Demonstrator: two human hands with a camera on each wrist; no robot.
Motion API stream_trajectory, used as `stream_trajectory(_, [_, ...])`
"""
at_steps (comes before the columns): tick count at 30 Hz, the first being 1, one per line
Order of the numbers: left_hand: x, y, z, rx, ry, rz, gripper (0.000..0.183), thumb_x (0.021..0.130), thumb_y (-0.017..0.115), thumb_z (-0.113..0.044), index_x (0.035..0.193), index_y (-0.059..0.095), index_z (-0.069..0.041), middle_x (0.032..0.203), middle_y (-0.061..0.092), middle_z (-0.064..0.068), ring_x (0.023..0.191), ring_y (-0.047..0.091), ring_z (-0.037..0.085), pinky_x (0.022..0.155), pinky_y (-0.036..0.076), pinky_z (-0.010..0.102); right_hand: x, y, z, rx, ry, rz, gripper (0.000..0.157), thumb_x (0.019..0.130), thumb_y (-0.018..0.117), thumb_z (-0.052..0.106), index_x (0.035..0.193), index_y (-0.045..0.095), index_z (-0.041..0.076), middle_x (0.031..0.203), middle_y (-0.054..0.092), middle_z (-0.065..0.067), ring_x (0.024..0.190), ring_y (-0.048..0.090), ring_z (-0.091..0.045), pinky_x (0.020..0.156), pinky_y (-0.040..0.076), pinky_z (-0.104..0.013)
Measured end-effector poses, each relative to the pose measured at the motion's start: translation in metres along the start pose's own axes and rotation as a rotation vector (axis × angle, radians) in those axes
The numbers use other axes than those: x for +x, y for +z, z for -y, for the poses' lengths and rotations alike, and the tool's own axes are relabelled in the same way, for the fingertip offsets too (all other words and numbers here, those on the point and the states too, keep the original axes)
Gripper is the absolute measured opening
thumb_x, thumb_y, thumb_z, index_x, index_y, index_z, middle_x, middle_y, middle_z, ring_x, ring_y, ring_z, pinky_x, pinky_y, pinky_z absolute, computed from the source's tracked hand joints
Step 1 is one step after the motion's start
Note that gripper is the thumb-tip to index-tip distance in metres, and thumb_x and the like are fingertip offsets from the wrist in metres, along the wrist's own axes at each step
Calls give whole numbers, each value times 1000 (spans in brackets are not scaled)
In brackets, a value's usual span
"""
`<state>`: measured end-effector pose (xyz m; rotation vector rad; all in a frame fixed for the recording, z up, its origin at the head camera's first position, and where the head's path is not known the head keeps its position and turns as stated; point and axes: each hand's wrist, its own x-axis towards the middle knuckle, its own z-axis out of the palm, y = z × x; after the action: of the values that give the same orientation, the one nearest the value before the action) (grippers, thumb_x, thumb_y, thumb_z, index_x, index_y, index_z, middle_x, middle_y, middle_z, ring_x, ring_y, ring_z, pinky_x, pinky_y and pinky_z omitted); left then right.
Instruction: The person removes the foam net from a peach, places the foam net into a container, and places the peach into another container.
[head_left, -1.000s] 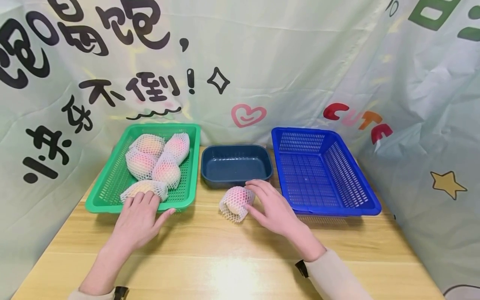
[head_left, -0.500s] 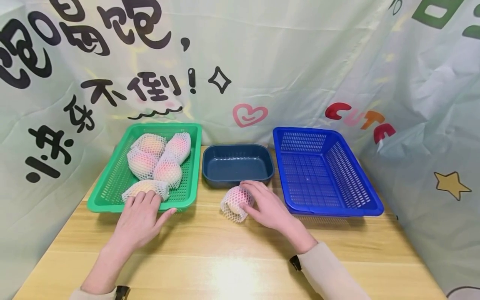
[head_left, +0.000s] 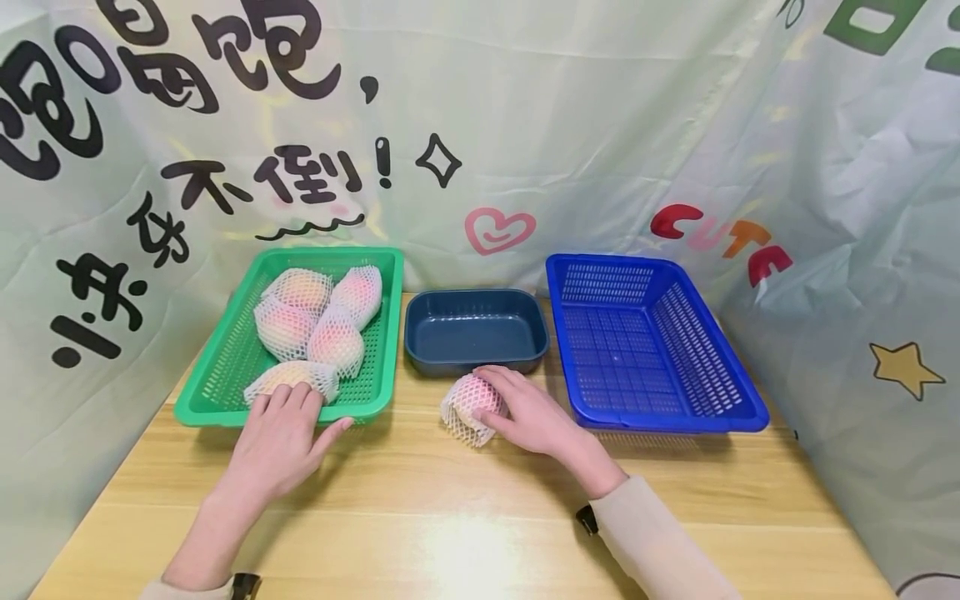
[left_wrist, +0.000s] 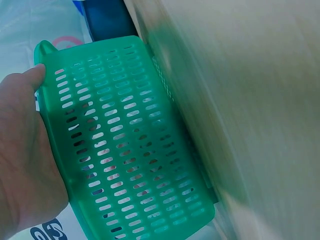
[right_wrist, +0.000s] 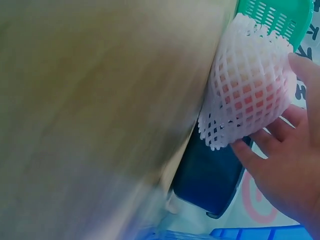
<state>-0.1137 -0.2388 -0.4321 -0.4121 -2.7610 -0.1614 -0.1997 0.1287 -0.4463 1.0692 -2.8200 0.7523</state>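
Observation:
My right hand [head_left: 536, 417] holds a pink-and-yellow fruit [head_left: 468, 406] in a white foam net, which sits on the table. In the right wrist view the thumb lies on one side of the netted fruit [right_wrist: 250, 90] and the fingers curl against the other. At the left, my left hand [head_left: 273, 442] rests over the front rim of a green basket [head_left: 396, 350], its fingers reaching inside onto the nearest netted fruit [head_left: 292, 377]. The left wrist view shows that thumb at the rim; the other fingertips are hidden there. Several more netted fruits [head_left: 337, 340] lie in this basket.
A dark blue rectangular dish [head_left: 476, 365] stands between the baskets, just behind the held fruit. To its right is a blue basket [head_left: 660, 421] with nothing in it. A printed cloth [head_left: 600, 150] hangs behind and at both sides of the wooden table [head_left: 420, 508].
My right hand has moved slightly left and closed further round the fruit, its fingers covering more of it. The left hand, the baskets and the fruit have stayed in place.

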Motion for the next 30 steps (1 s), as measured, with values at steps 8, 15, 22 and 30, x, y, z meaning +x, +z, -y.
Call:
stream_trajectory(8, [0,1,0,0,6,-11,45,100,62,-52,98,58,-7,91,50,6,87,48,31,75,35,46,3,0,-6,168,42,73,67,101,68,41,158,44,16,156,48,-10,143,47,-30,117,39,-51])
stream_trajectory(15, [0,1,1,4,8,-17,46,100,61,-52,98,57,-7,91,50,6,86,48,31,75,35,46,5,-2,-5,207,76,108,74,95,74,42,158,43,18,154,48,-11,138,51,-30,114,41,-52])
stream_trajectory(22, [-1,2,1,2,5,-19,46,100,61,-52,99,58,-7,91,50,6,87,48,31,75,35,46,9,1,-3,184,81,83,74,90,78,34,154,47,14,143,55,-11,120,60,-24,103,50,-47])
stream_trajectory(30, [-1,2,2,2,-8,-9,48,100,61,-54,102,60,-6,94,53,7,88,48,31,76,36,47,10,2,1,192,99,37,72,86,79,25,150,49,11,141,57,-12,118,60,-25,104,50,-47])
